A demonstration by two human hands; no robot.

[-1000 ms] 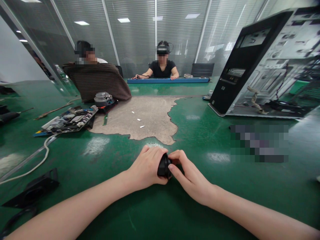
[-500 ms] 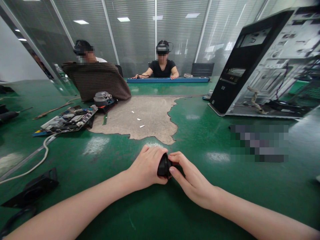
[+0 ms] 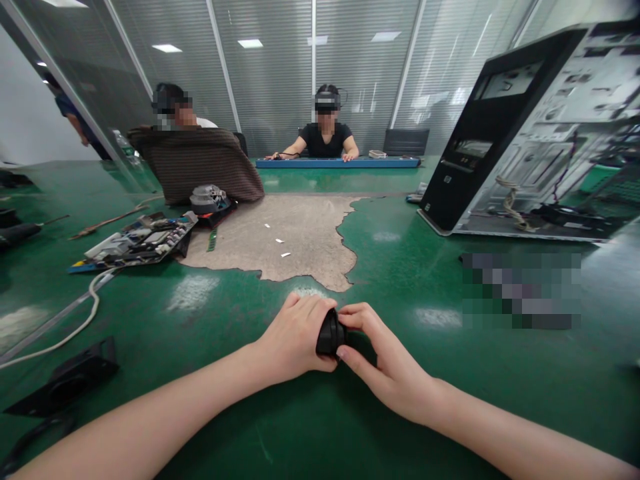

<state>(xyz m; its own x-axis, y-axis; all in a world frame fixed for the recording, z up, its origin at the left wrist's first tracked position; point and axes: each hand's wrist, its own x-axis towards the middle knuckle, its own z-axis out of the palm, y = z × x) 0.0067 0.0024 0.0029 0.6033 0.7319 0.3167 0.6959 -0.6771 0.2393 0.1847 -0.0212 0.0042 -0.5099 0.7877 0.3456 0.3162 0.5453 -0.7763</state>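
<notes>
A small black rounded part with a rim (image 3: 329, 333) is between my hands, just above the green tabletop (image 3: 300, 427). My left hand (image 3: 295, 333) is wrapped round its left side, the back of the hand facing up. With thumb and fingertips, my right hand (image 3: 387, 357) pinches the right edge of the same part. Its underside and left end are hidden by my left palm, and its exact kind cannot be made out.
At right stands an opened computer case (image 3: 505, 133). A circuit board (image 3: 140, 240), a cable (image 3: 93, 300) and a black speaker-like part (image 3: 70, 380) lie at left. Brown cardboard-like bare patch (image 3: 300, 233) ahead. Two people sit across the table; another person (image 3: 75, 113) stands far left.
My right thumb and fingers have shifted slightly on the black part's edge, while my left hand keeps its hold. The view has tilted a little. A person has come into sight at far left.
</notes>
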